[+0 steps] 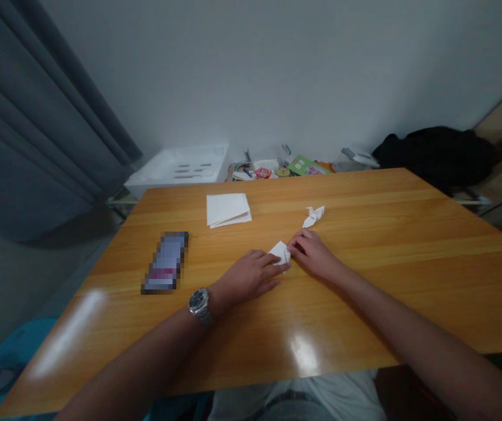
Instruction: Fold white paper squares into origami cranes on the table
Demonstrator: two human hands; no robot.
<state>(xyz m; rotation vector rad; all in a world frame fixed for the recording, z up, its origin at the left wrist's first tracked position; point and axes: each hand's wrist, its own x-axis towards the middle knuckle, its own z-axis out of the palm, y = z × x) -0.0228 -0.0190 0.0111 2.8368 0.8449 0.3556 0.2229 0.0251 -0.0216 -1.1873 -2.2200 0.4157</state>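
- Together, two bare hands meet over a small folded white paper (pixel 281 250) on a glossy wooden table (pixel 365 327).
- The paper lies at about 2 o'clock from the left hand (pixel 255 276) and 9 o'clock from the right hand (pixel 315 255); both touch it, so neither is clearly nearer.
- Fingers of the left hand stretch across its lower part, thumb apart; whether they pinch or only press cannot be told.
- Fingertips of the right hand draw narrowly together at its right edge; any closed pinch is too small to confirm.
- One visible corner points toward 12 o'clock; with the near side covered, the long axis stays uncertain.
- A bird-like folded piece (pixel 313 217) sits toward 1 o'clock, just beyond the right hand.
- A phone (pixel 166 262), at 9 o'clock, has its screen pixelated; fine creases are blurred.
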